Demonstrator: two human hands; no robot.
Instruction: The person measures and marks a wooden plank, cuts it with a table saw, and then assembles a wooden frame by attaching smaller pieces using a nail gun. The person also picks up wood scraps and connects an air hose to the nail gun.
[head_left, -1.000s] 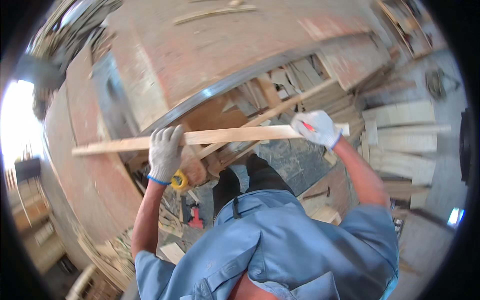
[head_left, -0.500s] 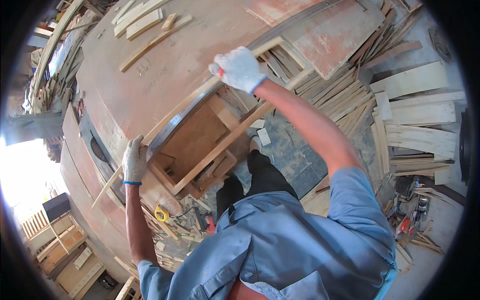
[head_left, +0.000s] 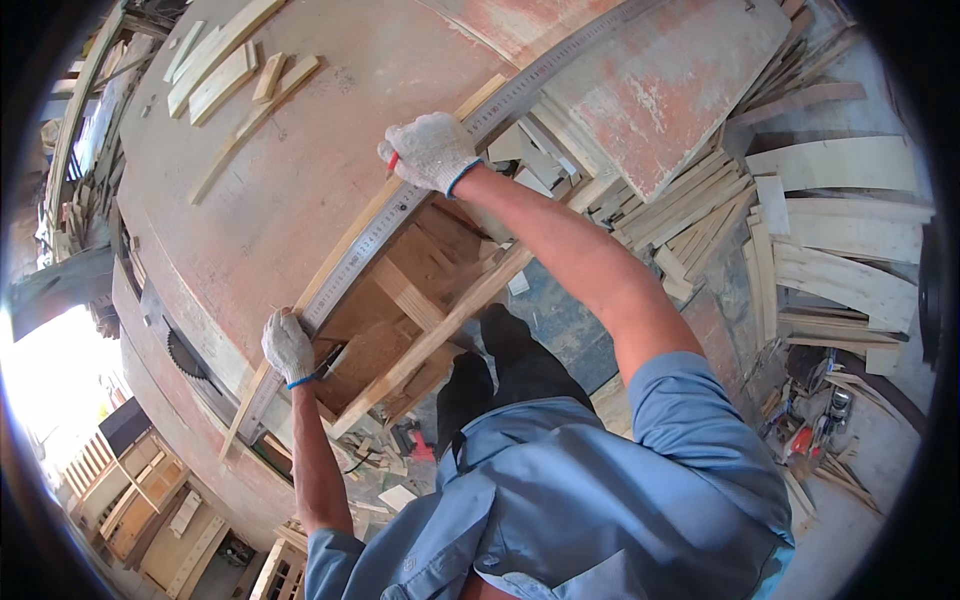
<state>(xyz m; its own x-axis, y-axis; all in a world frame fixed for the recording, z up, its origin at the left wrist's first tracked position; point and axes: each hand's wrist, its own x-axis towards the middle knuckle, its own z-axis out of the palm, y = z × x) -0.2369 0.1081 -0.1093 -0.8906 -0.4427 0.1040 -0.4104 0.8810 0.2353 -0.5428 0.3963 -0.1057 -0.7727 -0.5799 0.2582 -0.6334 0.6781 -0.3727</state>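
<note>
Both my hands wear white knit gloves with blue cuffs. A long thin wooden strip (head_left: 343,246) lies on the table's near edge, alongside a long metal rule (head_left: 358,255) with a printed scale. My left hand (head_left: 288,347) is closed over the strip and rule near their lower left end. Farther up to the right, my right hand (head_left: 432,152) is closed around a slim red marking tool (head_left: 394,161), only its tip showing, and rests on the strip. Its fingertips are partly hidden.
Below the rule is an open wooden frame (head_left: 440,338) with compartments. Loose wood offcuts (head_left: 222,85) lie on the worn reddish table (head_left: 250,200). A toothed saw blade (head_left: 186,358) is at the left. Stacked boards (head_left: 850,220) and slats (head_left: 690,205) fill the right side.
The strip has come down flush along the rule, more of which now shows. My right hand has moved left and down, my left hand slightly right and down. The yellow tape measure is out of sight.
</note>
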